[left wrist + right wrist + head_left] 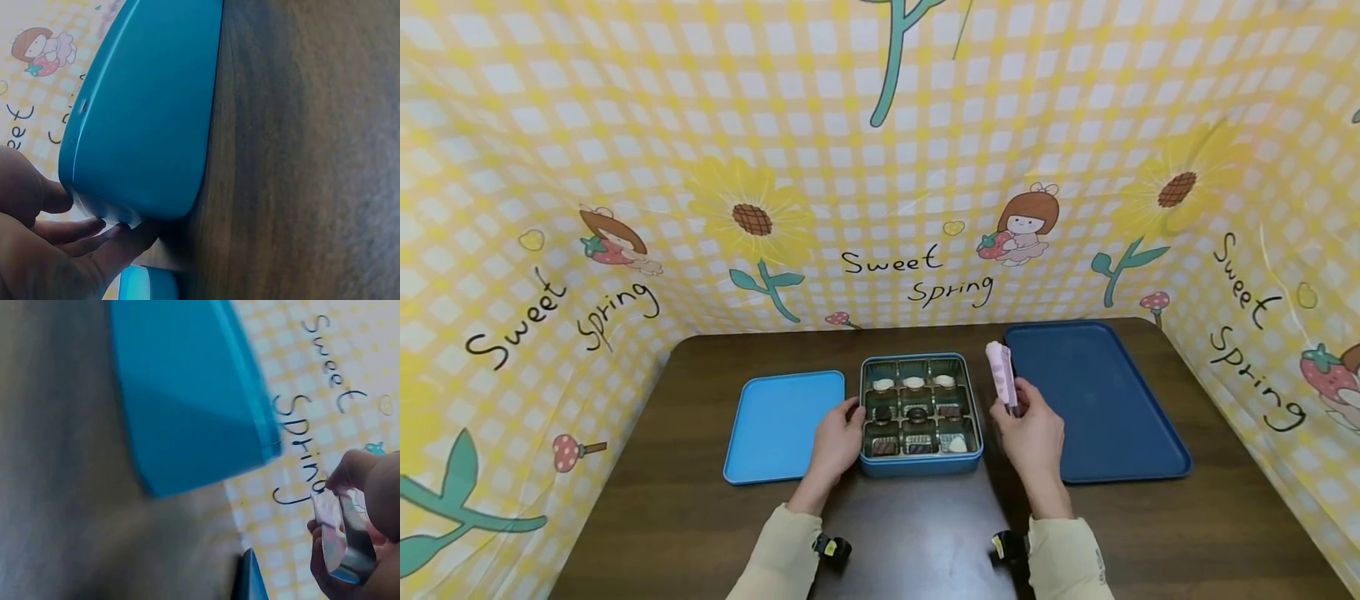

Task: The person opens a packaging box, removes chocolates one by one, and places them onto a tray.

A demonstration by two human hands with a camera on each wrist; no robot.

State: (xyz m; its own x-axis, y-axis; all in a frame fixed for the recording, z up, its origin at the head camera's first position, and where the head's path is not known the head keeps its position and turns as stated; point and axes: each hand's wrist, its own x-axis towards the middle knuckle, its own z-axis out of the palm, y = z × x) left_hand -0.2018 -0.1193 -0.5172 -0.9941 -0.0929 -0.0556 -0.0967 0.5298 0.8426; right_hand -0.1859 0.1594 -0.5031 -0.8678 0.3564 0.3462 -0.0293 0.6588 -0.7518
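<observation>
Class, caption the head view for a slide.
Left hand touching a divided blue tin, right hand holding a pink item near a navy tray.

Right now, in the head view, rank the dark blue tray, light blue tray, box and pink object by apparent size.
1. Dark blue tray
2. Box and light blue tray: too alike to rank
3. Pink object

left hand (69, 253) at one end of a blue box (147, 119)
its fingertips touch the rounded end; the box rests on a wooden table (300, 156), a yellow-checked cloth (47, 140) behind, another blue object (164, 285) partly visible below.
</observation>
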